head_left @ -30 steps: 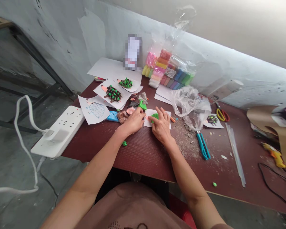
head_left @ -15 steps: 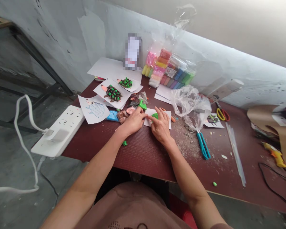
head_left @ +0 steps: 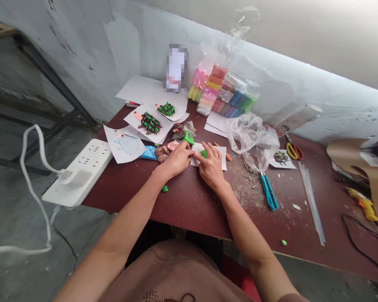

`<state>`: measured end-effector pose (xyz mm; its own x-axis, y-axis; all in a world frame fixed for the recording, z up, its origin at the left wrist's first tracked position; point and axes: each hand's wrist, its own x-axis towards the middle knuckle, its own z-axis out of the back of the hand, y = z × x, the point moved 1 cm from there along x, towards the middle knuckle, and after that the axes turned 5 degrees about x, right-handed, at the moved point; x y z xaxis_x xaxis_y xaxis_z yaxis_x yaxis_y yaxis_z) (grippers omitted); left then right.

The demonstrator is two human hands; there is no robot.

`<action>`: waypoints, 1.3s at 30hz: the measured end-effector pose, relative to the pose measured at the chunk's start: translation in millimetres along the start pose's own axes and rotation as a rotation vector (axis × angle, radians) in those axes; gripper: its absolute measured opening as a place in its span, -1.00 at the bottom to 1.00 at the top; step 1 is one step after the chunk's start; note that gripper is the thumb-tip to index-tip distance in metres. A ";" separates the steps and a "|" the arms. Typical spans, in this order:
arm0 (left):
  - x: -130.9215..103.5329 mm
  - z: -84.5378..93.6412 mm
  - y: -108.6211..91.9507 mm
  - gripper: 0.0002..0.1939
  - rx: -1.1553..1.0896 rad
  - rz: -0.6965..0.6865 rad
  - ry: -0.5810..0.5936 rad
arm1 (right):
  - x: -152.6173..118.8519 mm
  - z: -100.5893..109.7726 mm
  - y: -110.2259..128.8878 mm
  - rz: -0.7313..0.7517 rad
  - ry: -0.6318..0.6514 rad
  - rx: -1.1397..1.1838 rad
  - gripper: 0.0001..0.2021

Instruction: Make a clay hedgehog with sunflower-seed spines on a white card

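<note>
The green clay [head_left: 203, 153] is lying on the white card [head_left: 195, 161] partly under the nearer right hand's [head_left: 210, 163] spread, unclosed fingers, its long axis hiding there, while the left hand [head_left: 178, 160] is resting just beside, its grip unclear.

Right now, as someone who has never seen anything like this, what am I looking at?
There is no machine here: a person works with two bare hands, seen from a camera worn on the head, looking forward and down.

The right hand is over a green piece on white paper. The left hand is by that paper's left edge; whether it pinches anything is too small to tell.

Around them on the dark red table lie spiky hedgehog-like figures on paper, a blue drawing, scissors and a blue-handled tool.
</note>
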<state>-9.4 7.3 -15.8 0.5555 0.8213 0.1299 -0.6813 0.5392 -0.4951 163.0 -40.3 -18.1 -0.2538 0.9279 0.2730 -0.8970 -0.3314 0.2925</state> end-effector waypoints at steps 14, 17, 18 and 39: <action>-6.6 -0.2 -4.9 -0.66 0.122 -0.046 -0.010 | -2.5 7.9 -0.1 0.012 0.017 -0.118 -0.55; -6.6 1.1 -6.8 -0.61 0.151 -0.034 0.023 | -2.0 5.4 0.9 0.026 0.030 -0.129 -0.55; -6.5 1.6 -7.9 -0.60 0.166 -0.032 0.035 | -1.5 4.7 1.1 0.030 0.031 -0.130 -0.55; -14.1 -10.0 -6.8 -0.58 0.315 -0.119 -0.018 | -7.3 12.8 -11.6 0.112 0.009 -0.084 -0.59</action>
<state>-7.9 -9.8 -22.8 0.6336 0.7505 0.1876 -0.7274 0.6606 -0.1860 179.9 -45.5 -11.7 -0.3566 0.8877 0.2911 -0.8901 -0.4175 0.1828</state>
